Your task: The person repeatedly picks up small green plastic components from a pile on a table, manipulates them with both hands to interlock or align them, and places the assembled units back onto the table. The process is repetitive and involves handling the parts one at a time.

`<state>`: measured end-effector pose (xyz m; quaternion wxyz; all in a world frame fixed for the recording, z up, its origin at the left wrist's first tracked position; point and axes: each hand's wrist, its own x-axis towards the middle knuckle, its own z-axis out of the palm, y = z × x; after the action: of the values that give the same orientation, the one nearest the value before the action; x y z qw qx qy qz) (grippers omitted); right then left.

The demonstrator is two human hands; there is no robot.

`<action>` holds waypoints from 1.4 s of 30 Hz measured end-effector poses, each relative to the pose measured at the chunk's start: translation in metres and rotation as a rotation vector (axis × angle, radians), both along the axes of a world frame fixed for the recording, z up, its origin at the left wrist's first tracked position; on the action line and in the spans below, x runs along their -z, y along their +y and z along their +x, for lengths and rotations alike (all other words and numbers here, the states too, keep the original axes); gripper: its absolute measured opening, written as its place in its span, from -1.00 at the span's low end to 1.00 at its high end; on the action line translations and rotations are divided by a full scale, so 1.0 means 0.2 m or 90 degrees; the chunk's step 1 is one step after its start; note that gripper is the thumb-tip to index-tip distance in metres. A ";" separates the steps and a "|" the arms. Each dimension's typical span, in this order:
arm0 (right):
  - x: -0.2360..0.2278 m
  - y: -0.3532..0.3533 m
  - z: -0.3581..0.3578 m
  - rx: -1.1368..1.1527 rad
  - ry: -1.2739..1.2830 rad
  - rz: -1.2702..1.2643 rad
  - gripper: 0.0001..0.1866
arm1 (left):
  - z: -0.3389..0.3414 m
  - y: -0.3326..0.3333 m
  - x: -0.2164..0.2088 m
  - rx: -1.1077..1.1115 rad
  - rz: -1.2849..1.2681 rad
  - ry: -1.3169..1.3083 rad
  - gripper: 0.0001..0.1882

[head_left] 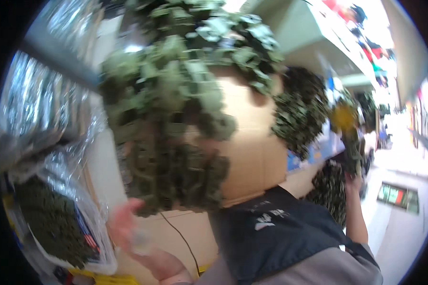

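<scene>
My left hand [128, 228] is smeared by motion at the lower left, and its fingers cannot be made out. It is just below a large hanging bundle of olive-green fabric pieces [171, 90], strung together like tabs or straps. Whether it touches them does not show. Out to the right, my right hand [353, 183] is raised and closed around the lower end of a grey-green fabric strip [352, 152]. A blurred yellow spot [343, 118] shows above that strip. More dark green pieces [302, 111] hang between the bundle and my right hand.
A brown cardboard box [252, 142] stands behind the bundle. At left, a plastic-lined white crate [107, 259] holds dark green pieces, below clear-wrapped stacks [38, 95]. A black cable [185, 240] hangs low. A dark mat [398, 198] lies on the floor at right.
</scene>
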<state>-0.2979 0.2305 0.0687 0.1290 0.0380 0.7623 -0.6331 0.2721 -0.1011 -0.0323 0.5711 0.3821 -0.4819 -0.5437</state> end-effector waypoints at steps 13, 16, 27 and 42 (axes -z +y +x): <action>1.18 0.52 -1.11 -0.172 0.312 0.056 -0.59 | -0.47 -0.24 -0.36 -0.142 0.057 -0.245 -0.70; 1.24 0.25 -1.29 -0.060 0.490 0.119 -0.56 | -0.37 -0.18 -0.34 -0.226 0.088 -0.370 -0.68; 1.06 0.10 -1.95 -0.205 0.567 0.665 -0.16 | -0.45 -0.76 0.14 -0.330 0.075 -0.696 -0.15; 0.90 -0.21 -1.43 -0.469 0.437 0.338 -0.58 | -0.73 -0.61 -0.24 -0.425 -0.228 -1.000 -0.19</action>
<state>-0.5837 0.1876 -0.1122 0.0718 -0.4073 0.8565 -0.3089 0.1262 -0.2232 0.0152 0.2546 0.6721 -0.6773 0.1572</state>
